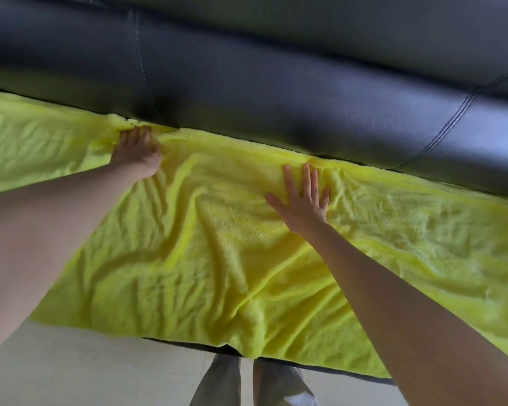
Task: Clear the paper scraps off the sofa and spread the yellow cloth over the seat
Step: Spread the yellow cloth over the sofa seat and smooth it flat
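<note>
The yellow cloth (217, 244) lies wrinkled across the seat of the black leather sofa (276, 92), reaching from the backrest to the front edge and hanging slightly over it. My left hand (137, 152) presses the cloth's far edge into the crease under the backrest, its fingertips bent into the gap. My right hand (302, 200) lies flat on the cloth with fingers spread, fingertips near the far edge. No paper scraps show anywhere in view.
The sofa backrest rises right behind the cloth. Pale tiled floor (85, 370) lies in front of the sofa. My legs in light trousers (255, 382) stand at the seat's front edge.
</note>
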